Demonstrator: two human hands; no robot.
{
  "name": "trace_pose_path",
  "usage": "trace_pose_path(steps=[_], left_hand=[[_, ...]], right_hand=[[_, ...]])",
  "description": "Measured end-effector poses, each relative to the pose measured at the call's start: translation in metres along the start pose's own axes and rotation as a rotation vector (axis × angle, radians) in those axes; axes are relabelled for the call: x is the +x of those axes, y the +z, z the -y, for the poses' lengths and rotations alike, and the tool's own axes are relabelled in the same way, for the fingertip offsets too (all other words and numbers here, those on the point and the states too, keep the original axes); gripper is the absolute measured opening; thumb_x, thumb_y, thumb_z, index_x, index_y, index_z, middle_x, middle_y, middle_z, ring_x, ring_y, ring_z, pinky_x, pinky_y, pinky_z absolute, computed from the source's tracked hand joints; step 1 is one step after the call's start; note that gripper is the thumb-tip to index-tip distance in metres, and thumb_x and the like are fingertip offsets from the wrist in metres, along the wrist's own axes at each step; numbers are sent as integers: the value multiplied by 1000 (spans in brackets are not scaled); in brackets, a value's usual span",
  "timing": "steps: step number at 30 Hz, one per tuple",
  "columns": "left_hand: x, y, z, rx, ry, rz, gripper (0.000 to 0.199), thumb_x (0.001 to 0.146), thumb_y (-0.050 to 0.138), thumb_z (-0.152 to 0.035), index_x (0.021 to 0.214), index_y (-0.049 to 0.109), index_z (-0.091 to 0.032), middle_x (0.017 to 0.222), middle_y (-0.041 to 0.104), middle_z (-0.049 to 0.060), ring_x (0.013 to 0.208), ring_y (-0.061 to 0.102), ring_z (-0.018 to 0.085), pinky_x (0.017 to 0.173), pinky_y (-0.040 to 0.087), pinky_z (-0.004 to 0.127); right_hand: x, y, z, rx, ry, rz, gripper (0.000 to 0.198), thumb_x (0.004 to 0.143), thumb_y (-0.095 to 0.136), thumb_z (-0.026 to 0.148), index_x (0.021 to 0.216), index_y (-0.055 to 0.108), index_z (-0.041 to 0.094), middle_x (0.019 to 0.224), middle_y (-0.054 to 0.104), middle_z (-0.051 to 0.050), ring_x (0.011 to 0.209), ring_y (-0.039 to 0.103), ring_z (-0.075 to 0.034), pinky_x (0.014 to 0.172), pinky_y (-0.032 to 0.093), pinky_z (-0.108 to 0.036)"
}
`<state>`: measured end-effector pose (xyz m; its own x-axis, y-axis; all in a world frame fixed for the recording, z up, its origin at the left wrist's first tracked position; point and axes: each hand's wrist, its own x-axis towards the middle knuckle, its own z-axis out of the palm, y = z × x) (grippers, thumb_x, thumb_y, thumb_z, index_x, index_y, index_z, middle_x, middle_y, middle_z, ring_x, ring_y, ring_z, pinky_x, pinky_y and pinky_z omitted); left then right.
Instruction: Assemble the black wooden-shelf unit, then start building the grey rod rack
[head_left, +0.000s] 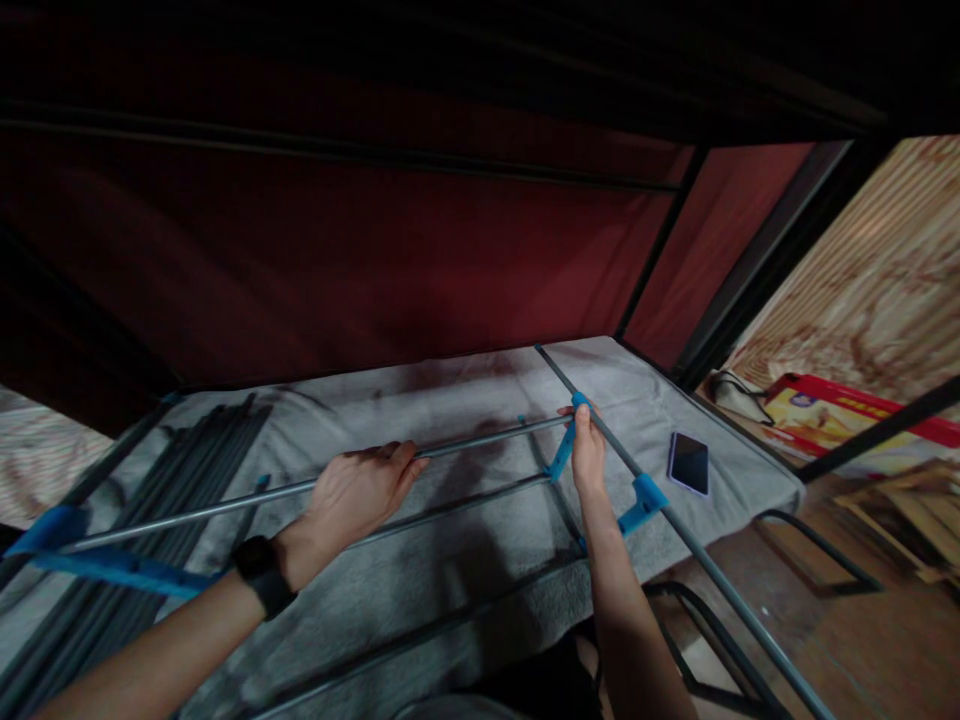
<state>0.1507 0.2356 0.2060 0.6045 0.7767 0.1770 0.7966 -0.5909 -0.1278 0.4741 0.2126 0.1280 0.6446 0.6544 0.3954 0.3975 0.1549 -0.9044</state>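
Note:
My left hand (365, 487) is wrapped around a grey metal tube (480, 437) that runs across the frame. At the tube's right end, my right hand (589, 450) grips a blue plastic connector (580, 402), thumb on top. That joint meets a long grey pole (694, 545) slanting toward the lower right. A second blue connector (646, 495) sits farther down the pole. The tube's left end reaches a blue bracket (120, 570). Below, another tube (457, 505) lies parallel, near a blue strip (561, 452). A dark watch is on my left wrist.
Several loose grey tubes (187, 470) lie bundled at the left on a grey blanket (450, 385). A phone (688, 463) rests at the right. Beyond the edge are a red and yellow box (847, 420) and a black metal frame (817, 550). Dark red panels (412, 270) stand behind.

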Motion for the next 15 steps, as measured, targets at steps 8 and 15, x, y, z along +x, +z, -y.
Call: trace_pose_path(steps=[8, 15], left_hand=[[-11, 15, -3, 48, 29, -206, 37, 102, 37, -40, 97, 66, -18, 87, 70, 9, 81, 66, 24, 72, 43, 36], [-64, 19, 36, 101, -223, -270, 36, 99, 46, -46, 90, 66, -17, 85, 66, 9, 83, 60, 25, 78, 38, 39]], right_hand=[[-1, 0, 0, -45, -60, -18, 55, 95, 29, 65, 88, 61, 21, 84, 61, -6, 80, 56, -24, 80, 45, -39], [6, -11, -44, -224, -94, -49, 54, 93, 31, 66, 86, 67, 26, 88, 63, -21, 100, 59, -38, 85, 37, -54]])
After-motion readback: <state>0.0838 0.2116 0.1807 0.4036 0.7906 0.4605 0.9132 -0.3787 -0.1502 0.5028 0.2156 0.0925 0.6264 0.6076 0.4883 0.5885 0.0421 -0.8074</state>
